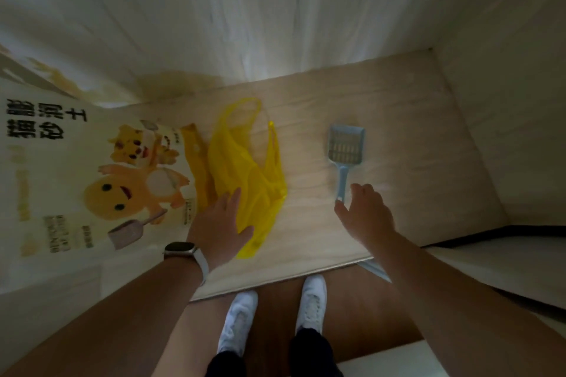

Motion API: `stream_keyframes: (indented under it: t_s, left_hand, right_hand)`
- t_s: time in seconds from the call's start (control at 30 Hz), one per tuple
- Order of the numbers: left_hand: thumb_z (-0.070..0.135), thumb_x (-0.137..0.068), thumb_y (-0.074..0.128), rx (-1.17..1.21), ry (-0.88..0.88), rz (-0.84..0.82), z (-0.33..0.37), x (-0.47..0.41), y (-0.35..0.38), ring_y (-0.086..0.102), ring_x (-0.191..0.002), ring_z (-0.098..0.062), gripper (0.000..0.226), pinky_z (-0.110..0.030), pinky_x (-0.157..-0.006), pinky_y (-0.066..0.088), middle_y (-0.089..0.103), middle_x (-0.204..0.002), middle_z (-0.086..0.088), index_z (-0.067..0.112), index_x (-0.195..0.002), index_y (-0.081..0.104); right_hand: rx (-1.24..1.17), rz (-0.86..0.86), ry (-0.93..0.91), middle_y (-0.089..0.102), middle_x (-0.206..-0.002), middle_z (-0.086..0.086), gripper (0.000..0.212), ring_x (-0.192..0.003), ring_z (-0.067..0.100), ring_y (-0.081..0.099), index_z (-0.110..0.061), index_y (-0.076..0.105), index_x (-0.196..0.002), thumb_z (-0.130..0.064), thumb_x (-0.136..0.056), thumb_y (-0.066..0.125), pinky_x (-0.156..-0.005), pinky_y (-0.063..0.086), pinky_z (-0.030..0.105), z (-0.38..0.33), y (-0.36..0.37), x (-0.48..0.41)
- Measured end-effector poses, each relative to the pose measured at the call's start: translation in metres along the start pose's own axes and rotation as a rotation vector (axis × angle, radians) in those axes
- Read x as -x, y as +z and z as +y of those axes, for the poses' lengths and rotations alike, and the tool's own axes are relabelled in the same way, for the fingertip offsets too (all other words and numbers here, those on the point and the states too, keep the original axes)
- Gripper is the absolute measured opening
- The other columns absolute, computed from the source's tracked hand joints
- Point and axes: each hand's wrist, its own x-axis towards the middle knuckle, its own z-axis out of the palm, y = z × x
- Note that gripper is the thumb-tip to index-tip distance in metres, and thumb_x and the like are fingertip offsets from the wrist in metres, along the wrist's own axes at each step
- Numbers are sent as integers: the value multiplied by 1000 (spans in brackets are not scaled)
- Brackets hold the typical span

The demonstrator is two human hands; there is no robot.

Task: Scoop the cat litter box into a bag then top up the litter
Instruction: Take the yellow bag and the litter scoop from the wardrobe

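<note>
A yellow plastic bag (245,162) lies flat on a light wooden shelf (382,119), its handles pointing away from me. My left hand (222,223), with a watch on the wrist, rests fingers apart on the bag's near edge. A light blue litter scoop (345,148) lies to the right, handle toward me. My right hand (366,211) hovers open at the end of that handle, fingertips just touching it. A big cat litter sack (76,177) with a cartoon print stands at the left. No litter box is in view.
The shelf is walled by pale panels at the back (245,9) and right (505,101). Its front edge runs just above my white shoes (275,309) on a brown floor. A dark-edged white surface (505,254) sits at the right.
</note>
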Motion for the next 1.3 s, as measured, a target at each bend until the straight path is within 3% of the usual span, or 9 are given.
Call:
stream_keyframes:
  t_s: [0.13, 0.3, 0.53, 0.7, 0.8, 0.9, 1.03, 1.2, 1.3]
  left_hand:
    - [58, -88, 53, 81, -107, 90, 12, -28, 12, 42, -131, -29, 91, -40, -97, 45, 34, -151, -9, 14, -154, 11]
    - [52, -89, 56, 72, -209, 4, 20, -46, 15, 42, -131, -32, 92, -41, -95, 45, 29, -152, -11, 10, -153, 5]
    - [35, -91, 55, 44, -206, -56, 14, -54, 21, 57, -107, -29, 39, -38, -74, 49, 54, -120, -7, 12, -121, 45]
    - [27, -94, 53, 107, -172, -27, 12, -50, 11, 57, -89, -27, 18, -34, -63, 44, 56, -104, -6, 16, -107, 48]
    - [26, -93, 53, 170, -145, 45, 12, -41, -3, 53, -74, -22, 10, -33, -57, 41, 52, -91, -2, 18, -96, 46]
    - [26, -92, 54, 232, -122, 118, 14, -27, -20, 47, -65, -19, 9, -31, -51, 34, 46, -82, 3, 19, -93, 48]
    - [26, -92, 56, 299, -71, 207, 16, -2, -46, 52, -72, -20, 11, -37, -55, 45, 53, -89, -1, 16, -97, 54]
    - [22, -91, 59, 417, 35, 306, 22, 39, -86, 49, -69, -16, 10, -28, -57, 39, 44, -100, 4, 16, -98, 57]
    - [19, -87, 61, 487, 99, 364, 25, 67, -111, 49, -71, -15, 7, -32, -59, 43, 43, -97, 6, 17, -89, 54]
  right_hand:
    - [-64, 28, 73, 53, -110, 8, 55, -101, 28, 58, -12, 48, -121, -57, -90, 50, -74, 49, 36, -7, 15, -26]
    - [-163, 13, 175, 55, -116, 9, 54, -103, 29, 60, -12, 42, -131, -48, -92, 50, -77, 52, 39, -16, 29, -43]
    - [-240, -12, 219, 61, -110, 11, 36, -95, 31, 63, -11, 50, -122, -31, -91, 49, -68, 41, 31, -9, 26, -49]
    - [-248, -42, 224, 64, -95, 15, 26, -80, 33, 59, -10, 50, -114, -25, -93, 47, -65, 40, 31, -1, 12, -40]
    - [-249, -31, 195, 54, -74, 1, 16, -63, 23, 50, -12, 50, -103, -24, -95, 47, -57, 37, 29, 3, 3, -27]
    - [-247, -22, 177, 48, -66, -4, 10, -57, 16, 48, -15, 46, -94, -26, -95, 47, -53, 36, 28, 3, -7, -12]
    - [-286, -17, 177, 53, -68, -2, 11, -58, 14, 52, -17, 48, -91, -28, -95, 47, -51, 35, 26, -1, -24, 16]
    - [-369, 24, 146, 54, -64, -3, 20, -56, 12, 49, -21, 47, -82, -35, -96, 49, -51, 33, 28, -13, -59, 64]
    - [-435, 56, 126, 54, -62, -3, 24, -57, 15, 52, -24, 44, -75, -35, -95, 52, -56, 39, 30, -22, -84, 96]
